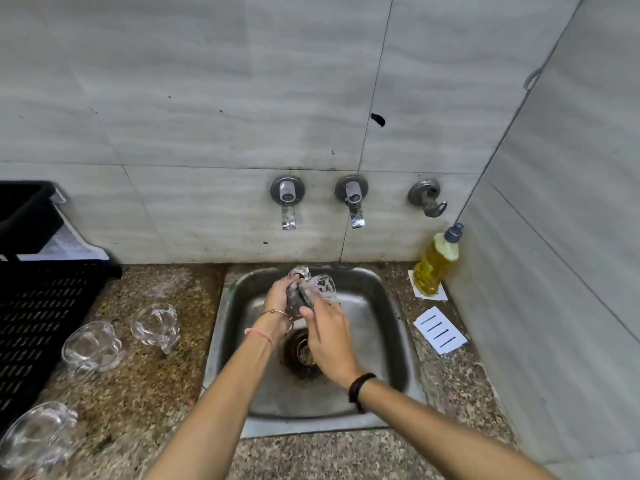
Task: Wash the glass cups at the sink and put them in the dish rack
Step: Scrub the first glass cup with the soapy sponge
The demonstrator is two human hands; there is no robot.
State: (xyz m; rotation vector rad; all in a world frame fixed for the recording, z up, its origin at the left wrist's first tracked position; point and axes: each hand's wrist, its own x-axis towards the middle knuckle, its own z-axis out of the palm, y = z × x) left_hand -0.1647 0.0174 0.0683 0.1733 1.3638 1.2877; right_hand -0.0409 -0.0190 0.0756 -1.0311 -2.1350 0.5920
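Head view | left hand [277, 299] grips blurred glass cup [325, 285] | right hand [327, 336] seemingly on it, grip unclear

Cups [155, 323] on counter [149, 386] left of sink [381, 306]; rack [38, 306] farther left; bottle [434, 265] right.

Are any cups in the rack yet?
None visible, though the rack is cropped: three cups sit on the counter, a fourth cup in both hands over the sink.

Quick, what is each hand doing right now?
Left hand: grips the glass cup over the sink.
Right hand: fingers at the same cup; open or gripping cannot be told.
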